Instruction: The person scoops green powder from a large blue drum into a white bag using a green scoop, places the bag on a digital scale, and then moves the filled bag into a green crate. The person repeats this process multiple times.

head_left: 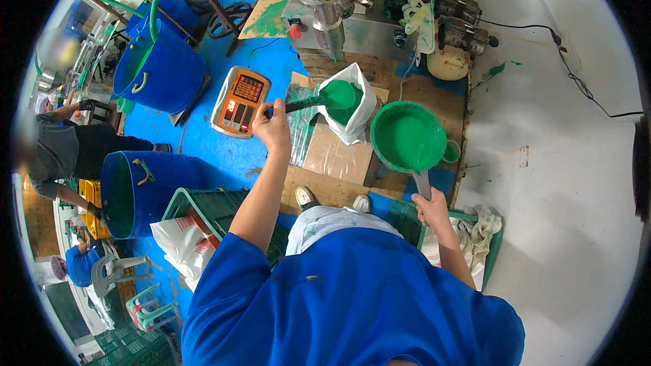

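Note:
My left hand (272, 129) is closed around the dark handle of a ladle (305, 103). Its green-coated bowl end lies over the mouth of a white bag (369, 103) with thick green liquid inside. To the right, my right hand (434, 209) grips the pale handle of a large round dipper (422, 181) coated in green and holding green liquid. The dipper is beside the bag, on its right. Whether the dipper rests on anything cannot be made out. A scale (240, 102) with an orange panel is left of the bag, near my left hand.
A metal filling nozzle (330, 37) hangs just beyond the bag. Cardboard (339, 156) lies before my feet. Blue tubs (163, 71) and a green crate (217, 207) stand left. A small green cup (451, 152) is right of the dipper. Co-workers (95, 142) are at far left.

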